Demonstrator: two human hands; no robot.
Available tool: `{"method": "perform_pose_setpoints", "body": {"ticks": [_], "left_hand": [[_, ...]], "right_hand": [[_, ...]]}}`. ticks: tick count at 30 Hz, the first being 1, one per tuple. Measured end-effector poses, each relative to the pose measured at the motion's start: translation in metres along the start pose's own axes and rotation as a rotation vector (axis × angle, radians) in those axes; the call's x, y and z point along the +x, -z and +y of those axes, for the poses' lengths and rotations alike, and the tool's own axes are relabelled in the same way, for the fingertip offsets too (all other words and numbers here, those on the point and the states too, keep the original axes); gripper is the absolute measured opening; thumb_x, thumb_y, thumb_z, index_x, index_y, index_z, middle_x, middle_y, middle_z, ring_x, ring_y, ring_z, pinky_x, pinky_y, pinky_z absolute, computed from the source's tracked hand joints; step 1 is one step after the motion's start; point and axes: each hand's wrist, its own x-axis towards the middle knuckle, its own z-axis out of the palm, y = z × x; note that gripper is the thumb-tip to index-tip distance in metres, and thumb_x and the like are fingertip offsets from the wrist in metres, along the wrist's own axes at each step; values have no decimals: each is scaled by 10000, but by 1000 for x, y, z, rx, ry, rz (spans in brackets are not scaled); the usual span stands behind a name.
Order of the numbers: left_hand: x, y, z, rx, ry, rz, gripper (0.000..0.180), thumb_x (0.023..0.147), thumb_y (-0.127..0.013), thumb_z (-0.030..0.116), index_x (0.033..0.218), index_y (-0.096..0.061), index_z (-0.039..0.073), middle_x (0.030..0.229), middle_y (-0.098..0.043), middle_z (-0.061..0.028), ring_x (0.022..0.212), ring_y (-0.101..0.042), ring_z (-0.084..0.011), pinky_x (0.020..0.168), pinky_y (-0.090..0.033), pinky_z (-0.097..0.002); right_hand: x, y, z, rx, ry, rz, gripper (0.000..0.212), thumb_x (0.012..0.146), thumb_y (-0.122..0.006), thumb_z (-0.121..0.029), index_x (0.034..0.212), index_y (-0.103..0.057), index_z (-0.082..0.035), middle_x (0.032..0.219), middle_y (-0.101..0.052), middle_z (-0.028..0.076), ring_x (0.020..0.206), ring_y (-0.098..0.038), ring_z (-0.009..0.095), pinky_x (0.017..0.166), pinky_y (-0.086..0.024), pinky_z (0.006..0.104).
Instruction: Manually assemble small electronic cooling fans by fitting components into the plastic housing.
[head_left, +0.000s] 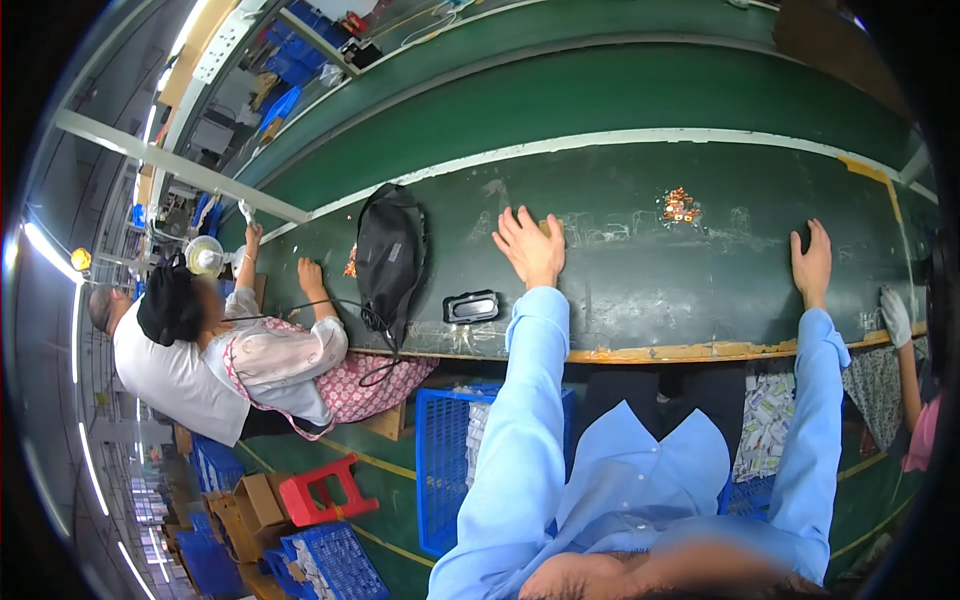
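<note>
My left hand [530, 250] rests palm down on the dark green workbench [620, 300], fingers spread and nothing visible in it. A small yellowish patch shows beside its fingers; I cannot make out what it is. Further right, my right hand [812, 265] lies on the bench with its fingers stretched out and thumb apart, apparently holding nothing. Between the hands and farther back sits a small pile of orange-brown parts [680, 208], touched by neither. Left of my left hand are a black oblong case [472, 306] with a pale window and a black bag [392, 260].
On the left a co-worker in a pink patterned apron [375, 388] reaches onto the bench. A gloved hand [895, 317] of another person is at the right edge. Blue crates [430, 470] with small packets stand below the bench, a red stool [328, 490] lower left.
</note>
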Motion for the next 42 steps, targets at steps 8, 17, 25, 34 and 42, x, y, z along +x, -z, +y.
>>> {"method": "perform_pose_setpoints", "body": {"ticks": [8,17,25,34,42], "left_hand": [[1,-1,1,-4,9,-14,569,911,-584,379,1320,-512,-10,1425,-420,-210,1400,-317,-362,1192,-177,-545],[0,0,2,-11,5,-16,564,906,-587,371,1312,-514,-14,1419,-420,-210,1398,-315,-361,1191,-179,-548],[2,-3,-1,4,7,-12,587,908,-590,398,1326,-511,-7,1426,-427,-206,1403,-318,-353,1187,-177,-546],[0,-2,-2,-7,3,-6,594,904,-588,403,1326,-511,-7,1426,-428,-207,1403,-320,-353,1187,-175,-547],[1,-3,1,1,1,-7,573,903,-584,381,1313,-509,-12,1423,-424,-213,1393,-328,-366,1185,-182,-558]], "right_hand": [[2,-6,7,-18,36,22,507,971,-558,-377,1342,-539,-33,1446,-500,129,1338,-456,314,1118,-366,395],[2,-5,8,-4,34,18,515,973,-557,-389,1346,-537,-34,1453,-495,128,1334,-461,316,1114,-373,388],[2,-8,10,-5,40,19,518,975,-553,-393,1347,-539,-33,1455,-494,130,1341,-456,316,1115,-371,389],[2,-7,11,-20,44,14,529,975,-548,-399,1353,-536,-29,1460,-490,133,1346,-451,315,1125,-360,386],[3,-7,12,-1,56,30,513,974,-556,-386,1346,-541,-34,1454,-495,136,1338,-456,323,1117,-367,391]]}}
